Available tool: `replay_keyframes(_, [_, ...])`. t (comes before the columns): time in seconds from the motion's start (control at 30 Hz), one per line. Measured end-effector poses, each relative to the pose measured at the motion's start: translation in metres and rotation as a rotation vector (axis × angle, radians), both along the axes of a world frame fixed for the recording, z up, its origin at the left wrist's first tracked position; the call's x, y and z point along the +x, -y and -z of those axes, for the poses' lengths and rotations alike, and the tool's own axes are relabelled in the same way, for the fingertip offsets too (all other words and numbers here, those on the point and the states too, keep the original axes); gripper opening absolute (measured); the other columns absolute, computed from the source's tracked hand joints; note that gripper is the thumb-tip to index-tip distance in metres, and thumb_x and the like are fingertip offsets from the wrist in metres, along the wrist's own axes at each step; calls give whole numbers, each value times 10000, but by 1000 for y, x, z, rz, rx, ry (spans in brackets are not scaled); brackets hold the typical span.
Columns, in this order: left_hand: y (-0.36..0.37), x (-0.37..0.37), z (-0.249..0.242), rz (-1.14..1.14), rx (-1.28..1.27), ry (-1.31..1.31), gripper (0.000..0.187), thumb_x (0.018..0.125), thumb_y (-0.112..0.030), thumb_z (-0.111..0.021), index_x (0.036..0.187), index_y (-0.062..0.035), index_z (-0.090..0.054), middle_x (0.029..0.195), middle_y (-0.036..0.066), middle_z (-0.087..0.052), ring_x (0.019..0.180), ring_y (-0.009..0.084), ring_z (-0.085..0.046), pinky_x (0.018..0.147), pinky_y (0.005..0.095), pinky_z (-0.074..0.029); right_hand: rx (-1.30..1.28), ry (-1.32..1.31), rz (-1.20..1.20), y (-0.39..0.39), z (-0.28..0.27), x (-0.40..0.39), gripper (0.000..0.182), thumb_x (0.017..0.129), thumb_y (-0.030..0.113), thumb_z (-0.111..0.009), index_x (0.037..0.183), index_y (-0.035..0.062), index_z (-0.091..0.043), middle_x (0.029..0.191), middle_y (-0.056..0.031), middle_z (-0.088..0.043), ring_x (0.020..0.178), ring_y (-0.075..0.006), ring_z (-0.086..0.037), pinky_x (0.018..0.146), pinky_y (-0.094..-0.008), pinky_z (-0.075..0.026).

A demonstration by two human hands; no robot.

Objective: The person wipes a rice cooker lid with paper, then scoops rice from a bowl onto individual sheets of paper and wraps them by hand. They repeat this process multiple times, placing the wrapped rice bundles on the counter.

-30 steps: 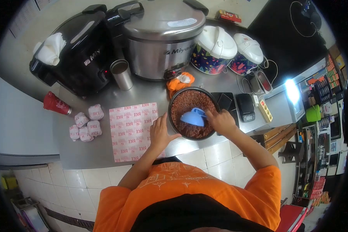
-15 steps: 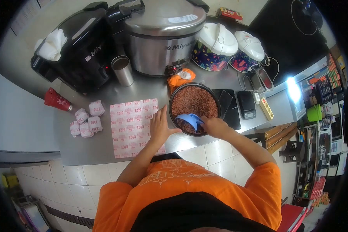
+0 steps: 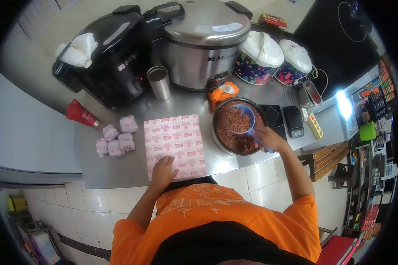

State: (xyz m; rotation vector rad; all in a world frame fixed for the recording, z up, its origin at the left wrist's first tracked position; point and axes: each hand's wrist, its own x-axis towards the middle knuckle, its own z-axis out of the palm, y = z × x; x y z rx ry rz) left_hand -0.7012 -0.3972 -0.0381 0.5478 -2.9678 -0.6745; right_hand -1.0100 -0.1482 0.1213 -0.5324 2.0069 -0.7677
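My right hand point(image 3: 268, 138) grips a blue cup point(image 3: 240, 119) heaped with reddish-brown rice, held above the round dark pan point(image 3: 217, 138) of the same rice. My left hand point(image 3: 164, 169) rests flat on the near edge of a stack of white wrapping papers printed with red "RICE" point(image 3: 176, 140), lying on the steel counter left of the pan.
Several wrapped rice parcels point(image 3: 116, 139) sit left of the papers, beside a red cup on its side point(image 3: 80, 113). Behind stand a black cooker point(image 3: 106, 57), a steel tumbler point(image 3: 158, 82), a large steel rice cooker point(image 3: 203, 39), two floral cookers point(image 3: 257, 56), an orange cloth point(image 3: 223, 92) and a small scale point(image 3: 292, 121).
The blue cup went from scooping in the pan to lifted upright and full of rice. My left hand left the pan's rim and moved down-left onto the papers.
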Motion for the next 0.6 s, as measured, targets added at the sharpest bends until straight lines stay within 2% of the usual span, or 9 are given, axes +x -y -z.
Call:
replay_keyframes(0.1, [16, 44, 16, 82, -85, 55, 620, 706, -257, -717, 1218, 0, -480, 1250, 188, -472, 1174, 326, -460, 968, 407, -395, -149, 181, -12, 23, 20, 41, 288, 956, 231, -414, 1103, 19, -541, 654, -58, -556, 457, -101, -474, 440, -226, -394])
replay_keyframes(0.13, [20, 51, 19, 126, -55, 95, 668, 712, -246, -709, 1258, 23, -434, 1335, 217, -396, 1268, 347, -370, 1026, 426, -343, -153, 240, -15, 35, 27, 56, 298, 962, 240, -417, 1123, 15, -528, 665, -65, -559, 464, -101, -474, 446, -224, -395])
replay_keyframes(0.27, [26, 69, 29, 245, -133, 82, 671, 731, -227, -683, 1296, 7, -405, 1384, 208, -352, 1326, 331, -304, 1050, 447, -317, -163, 450, 17, 85, 89, 110, 315, 951, 234, -436, 1141, 15, -558, 661, -72, -569, 473, -114, -476, 468, -247, -412])
replay_keyframes(0.33, [32, 72, 36, 314, -164, 10, 610, 749, -210, -664, 1268, 12, -432, 1354, 206, -388, 1293, 333, -347, 1040, 424, -336, -181, 380, 43, 104, 140, 123, 306, 929, 225, -458, 1126, 19, -570, 692, -118, -608, 495, -196, -545, 495, -302, -443])
replay_keyframes(0.37, [35, 75, 39, 379, -192, -63, 550, 766, -193, -645, 1240, 16, -460, 1324, 204, -423, 1261, 334, -390, 1030, 400, -355, -182, 377, 49, 108, 160, 127, 306, 929, 225, -458, 1126, 19, -570, 692, -118, -608, 495, -196, -545, 495, -302, -443])
replay_keyframes(0.43, [45, 80, 44, 426, -202, -105, 491, 779, -173, -626, 1210, 14, -485, 1301, 191, -451, 1246, 315, -413, 1013, 386, -377, -292, -451, -91, 121, 172, 136, 306, 922, 181, -459, 1139, -9, -563, 753, -105, -637, 544, -200, -590, 510, -331, -457])
replay_keyframes(0.47, [51, 83, 47, 468, -211, -140, 433, 791, -152, -606, 1180, 12, -510, 1279, 177, -478, 1230, 296, -437, 997, 372, -398, -217, -607, -136, 122, 175, 138, 285, 880, 159, -515, 1106, -6, -568, 814, -125, -653, 637, -261, -631, 555, -381, -475])
replay_keyframes(0.5, [56, 85, 44, 473, -212, -140, 433, 791, -152, -606, 1180, 12, -510, 1279, 177, -478, 1230, 296, -437, 997, 372, -398, -217, -607, -132, 125, 168, 144, 285, 880, 159, -515, 1106, -6, -568, 814, -125, -653, 637, -261, -631, 555, -381, -475])
replay_keyframes(0.6, [63, 91, 43, 504, -188, -161, 353, 834, -94, -489, 1166, 23, -517, 1245, 192, -515, 1196, 308, -479, 976, 378, -421, -391, -900, -210, 132, 160, 165, 265, 847, 162, -561, 1074, 25, -561, 832, -144, -654, 697, -311, -635, 592, -409, -494])
